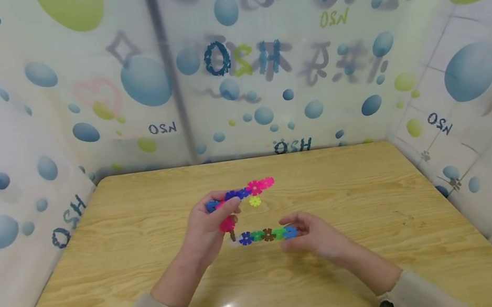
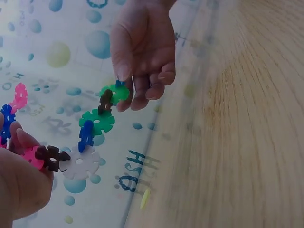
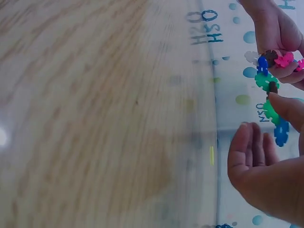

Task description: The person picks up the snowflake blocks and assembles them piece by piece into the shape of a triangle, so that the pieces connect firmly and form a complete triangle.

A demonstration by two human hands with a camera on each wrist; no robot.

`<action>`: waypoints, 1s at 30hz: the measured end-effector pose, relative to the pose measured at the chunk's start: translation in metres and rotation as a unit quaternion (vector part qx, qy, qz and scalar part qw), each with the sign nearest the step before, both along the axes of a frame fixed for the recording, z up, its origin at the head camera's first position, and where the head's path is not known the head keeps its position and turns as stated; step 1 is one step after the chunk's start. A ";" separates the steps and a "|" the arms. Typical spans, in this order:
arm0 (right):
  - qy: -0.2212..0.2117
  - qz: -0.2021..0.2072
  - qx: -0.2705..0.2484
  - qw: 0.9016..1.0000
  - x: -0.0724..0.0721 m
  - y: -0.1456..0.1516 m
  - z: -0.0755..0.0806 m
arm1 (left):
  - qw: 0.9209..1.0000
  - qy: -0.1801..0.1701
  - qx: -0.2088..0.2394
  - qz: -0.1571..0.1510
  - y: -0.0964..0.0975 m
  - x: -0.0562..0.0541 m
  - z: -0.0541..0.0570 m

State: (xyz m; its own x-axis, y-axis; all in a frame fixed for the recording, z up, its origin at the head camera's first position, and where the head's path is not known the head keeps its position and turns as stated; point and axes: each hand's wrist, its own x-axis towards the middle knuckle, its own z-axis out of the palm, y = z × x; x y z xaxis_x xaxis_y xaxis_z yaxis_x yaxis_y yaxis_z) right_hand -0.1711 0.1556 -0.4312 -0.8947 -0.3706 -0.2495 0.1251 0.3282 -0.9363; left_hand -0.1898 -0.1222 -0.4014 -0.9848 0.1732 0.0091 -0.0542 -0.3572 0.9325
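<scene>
My left hand (image 1: pixel 210 222) grips a linked chain of flower-shaped plastic discs between thumb and fingers. Pink discs (image 1: pixel 255 187) end the upper arm of the chain, beyond blue ones. From below the left hand, a brown disc and a clear whitish disc (image 2: pixel 79 162) lead into a lower row with blue, green and brown discs (image 1: pixel 268 234). Around the right end of that row is my right hand (image 1: pixel 317 235), its thumb and fingers spread apart with the end blue disc (image 3: pixel 281 133) between them. Whether the thumb touches the row is unclear.
A single yellow disc (image 1: pixel 255 201) lies on the wooden table (image 1: pixel 138 201) behind the chain. Fabric-like walls (image 1: pixel 240 112) printed with bubbles stand at the back and both sides.
</scene>
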 end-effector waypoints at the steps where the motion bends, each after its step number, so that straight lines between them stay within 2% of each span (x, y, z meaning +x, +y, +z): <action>1: -0.002 -0.006 -0.008 1.000 0.000 -0.001 0.000 | 1.000 -0.005 0.010 0.000 0.001 0.000 0.000; 7: -0.004 -0.028 -0.058 0.998 0.000 -0.004 -0.001 | 0.998 -0.027 0.060 0.006 0.005 0.000 -0.001; 13: 0.027 -0.036 -0.102 0.994 0.000 -0.004 0.003 | 0.996 -0.042 0.082 -0.009 0.010 0.002 -0.005; 19: 0.049 -0.053 -0.140 0.987 0.000 -0.003 0.010 | 0.997 -0.042 0.061 -0.030 0.014 0.004 -0.010; 24: 0.064 -0.060 -0.156 0.984 0.000 -0.003 0.014 | 0.998 -0.032 0.040 -0.034 0.016 0.006 -0.013; 30: 0.086 -0.080 -0.159 0.980 0.001 0.000 0.018 | 0.999 -0.013 -0.021 -0.046 0.013 0.005 -0.018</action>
State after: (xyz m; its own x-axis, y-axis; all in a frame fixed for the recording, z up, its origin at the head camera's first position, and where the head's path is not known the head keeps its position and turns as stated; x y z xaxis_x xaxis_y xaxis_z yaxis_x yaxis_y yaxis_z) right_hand -0.1705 0.1554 -0.4129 -0.9663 -0.2568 0.0168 -0.0185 0.0045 -0.9998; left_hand -0.1844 -0.1093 -0.4190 -0.9644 0.2634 -0.0250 -0.1091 -0.3096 0.9446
